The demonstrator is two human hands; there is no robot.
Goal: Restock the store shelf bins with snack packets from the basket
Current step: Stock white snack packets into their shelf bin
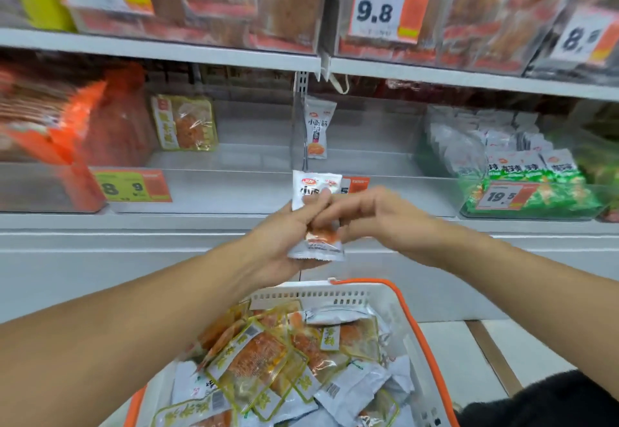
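Left hand [284, 242] grips white snack packets [316, 215]; right hand [378, 215] pinches them. Loose grip may let one fall beside the basket [412, 326].

- Left hand [284, 242] was raised at mid-frame, fingers curled around a white packet [316, 215].
- Right hand [378, 215] met it from the right, fingertips pinching the same packet.

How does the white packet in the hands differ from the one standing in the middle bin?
The held packet is gripped by the left hand, partly covered by fingers, in front of the shelf; the bin packet stands alone, upright and fully visible behind clear plastic. Both are white with an orange picture.
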